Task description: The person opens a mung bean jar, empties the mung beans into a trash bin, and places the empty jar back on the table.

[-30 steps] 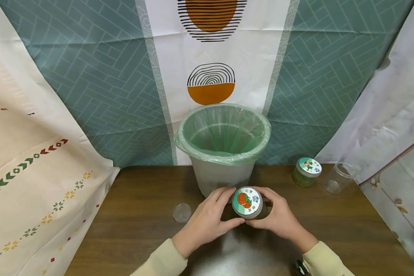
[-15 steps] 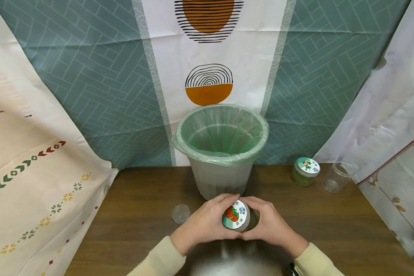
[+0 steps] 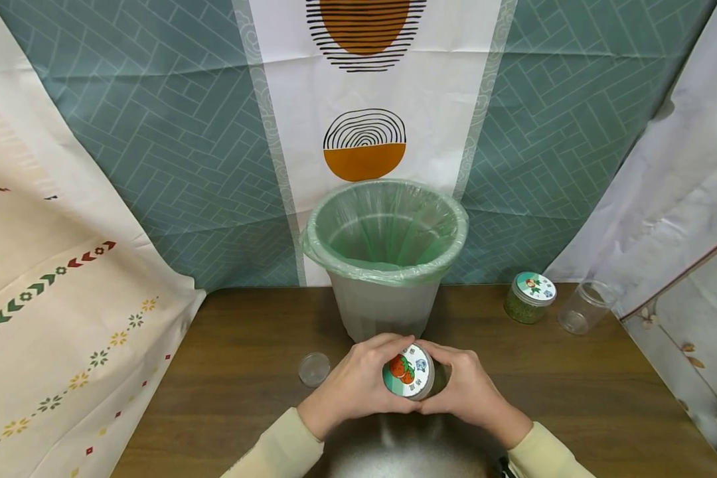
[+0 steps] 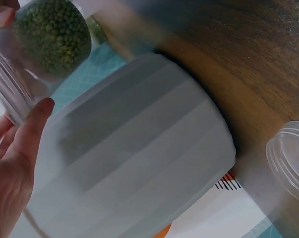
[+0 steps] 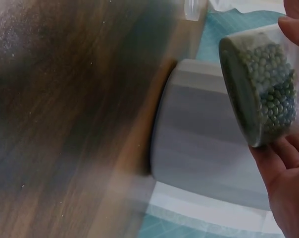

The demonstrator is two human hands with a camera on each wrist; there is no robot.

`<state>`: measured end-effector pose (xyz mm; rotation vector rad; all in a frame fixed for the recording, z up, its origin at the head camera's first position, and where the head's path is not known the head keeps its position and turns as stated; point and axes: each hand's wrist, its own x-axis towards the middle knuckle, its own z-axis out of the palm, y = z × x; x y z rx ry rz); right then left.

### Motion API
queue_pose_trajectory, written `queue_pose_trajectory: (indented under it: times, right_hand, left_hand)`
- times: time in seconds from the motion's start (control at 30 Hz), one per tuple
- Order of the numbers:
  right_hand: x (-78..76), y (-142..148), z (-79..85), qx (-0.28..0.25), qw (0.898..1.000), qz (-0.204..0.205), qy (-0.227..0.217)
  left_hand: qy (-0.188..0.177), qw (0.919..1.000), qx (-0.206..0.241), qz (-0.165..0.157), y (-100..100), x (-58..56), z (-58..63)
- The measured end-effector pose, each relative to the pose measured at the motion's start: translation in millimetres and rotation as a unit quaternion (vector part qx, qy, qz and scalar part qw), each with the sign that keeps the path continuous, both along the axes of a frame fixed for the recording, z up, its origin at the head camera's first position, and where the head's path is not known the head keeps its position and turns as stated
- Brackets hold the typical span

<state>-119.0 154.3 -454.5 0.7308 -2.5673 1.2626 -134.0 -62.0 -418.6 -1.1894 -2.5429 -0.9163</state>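
Note:
A clear jar (image 3: 407, 373) with a round picture label on its lid is held between both hands in front of the bin, tilted to the left. Green beans (image 4: 54, 37) partly fill it, as both wrist views show. My left hand (image 3: 361, 382) curls round the lid end, its fingers (image 4: 33, 126) at the ridged rim. The right hand (image 3: 469, 395) grips the jar's lower body from the other side, with fingers (image 5: 283, 153) under it in the right wrist view. The jar is off the table, its base (image 5: 241, 94) apart from the wood.
A grey bin (image 3: 382, 309) with a green liner stands right behind the hands. On the brown table (image 3: 233, 372), a small clear round container (image 3: 314, 370) lies left of them. At the back right are another lidded jar (image 3: 527, 309) and a transparent cup (image 3: 579, 312).
Both hands have drawn the jar nearer and slightly left, and its lid has tipped leftward. The fingers have closed in round it. Over the last half second it has hardly moved.

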Motion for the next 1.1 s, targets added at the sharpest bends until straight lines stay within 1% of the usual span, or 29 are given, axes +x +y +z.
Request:
queue_pose_trajectory:
  times: [0.17, 0.27, 0.33, 0.4, 0.5, 0.57, 0.63, 0.73, 0.87, 0.97, 1.03, 1.1]
  right_hand:
    - [2.0, -0.4, -0.8, 0.007, 0.998, -0.016, 0.054]
    - [3.2, -0.9, -0.8, 0.017, 0.995, -0.029, 0.093]
    - [4.0, -1.6, 0.3, 0.016, 0.994, -0.035, 0.106]
    - [4.6, -2.6, 2.6, 0.017, 0.994, -0.041, 0.103]
    - [4.9, -4.0, 6.3, 0.019, 0.996, -0.038, 0.08]
    - [4.3, -3.6, 8.7, 0.027, 0.997, -0.029, 0.067]
    - [2.5, -2.2, 11.2, 0.033, 0.998, -0.012, 0.055]
    - [-0.5, 0.9, 14.8, 0.038, 0.998, 0.01, 0.05]
    - [-3.1, 2.1, 16.3, 0.024, 0.997, 0.021, 0.064]
    - [-3.5, -0.8, 15.0, 0.013, 0.996, 0.012, 0.084]
    - [-3.6, -3.2, 13.4, 0.012, 0.995, -0.001, 0.099]
    - [-3.8, -5.0, 11.9, 0.017, 0.994, -0.017, 0.111]
  left_hand:
    - [0.011, 0.9997, 0.02, -0.007, 1.3, 0.0, -1.0]
    - [0.031, 0.9991, 0.028, 0.0, 2.4, 0.2, -2.7]
    - [0.037, 0.9986, 0.036, 0.007, 3.1, -0.2, -3.6]
    - [0.031, 0.9984, 0.046, 0.014, 3.5, -0.7, -3.2]
    - [-0.003, 0.9979, 0.062, 0.02, 2.0, -0.3, -1.0]
    - [-0.03, 0.9968, 0.071, 0.022, 0.1, 0.6, 1.2]
    - [-0.045, 0.9959, 0.076, 0.021, -2.0, 1.1, 3.5]
    - [-0.052, 0.9956, 0.077, 0.016, -4.4, 0.8, 5.9]
    - [-0.039, 0.9966, 0.071, 0.017, -5.1, 0.4, 7.0]
    - [-0.032, 0.9963, 0.067, 0.044, -3.8, 1.5, 6.9]
    - [-0.035, 0.9946, 0.063, 0.075, -2.0, 2.7, 6.9]
    - [-0.051, 0.9913, 0.053, 0.109, 0.3, 4.4, 7.5]
